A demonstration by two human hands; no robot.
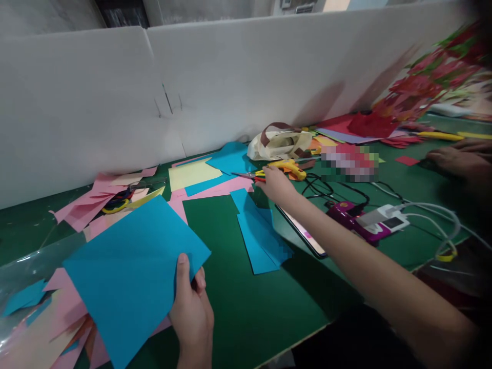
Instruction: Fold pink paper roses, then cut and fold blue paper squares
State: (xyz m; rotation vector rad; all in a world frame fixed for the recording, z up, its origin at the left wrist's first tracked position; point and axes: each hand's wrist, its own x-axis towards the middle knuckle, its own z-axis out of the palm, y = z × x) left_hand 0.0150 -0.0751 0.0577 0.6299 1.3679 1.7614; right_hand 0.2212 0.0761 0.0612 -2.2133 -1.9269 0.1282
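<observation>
My left hand (193, 307) pinches the right corner of a square blue paper sheet (130, 277), thumb on top and fingers beneath. The sheet is lifted and tilted over the left of the table. Stretched forward, my right hand (277, 183) has its fingers closed at the red handle of a pair of scissors (249, 176), whose blades point left. The fingertips are partly hidden. Right behind that hand lies a yellow-handled tool (290, 167). Blue paper strips (259, 241) lie on the green tabletop between my hands.
Pink paper pieces (92, 200) and a clear plastic bag of scraps (23, 256) lie left. A cloth bag (277, 145) stands by the white partition (230, 77). A phone (300, 230), purple power strip (351, 220) and cables lie right. Another person's hand (457, 159) rests farther right.
</observation>
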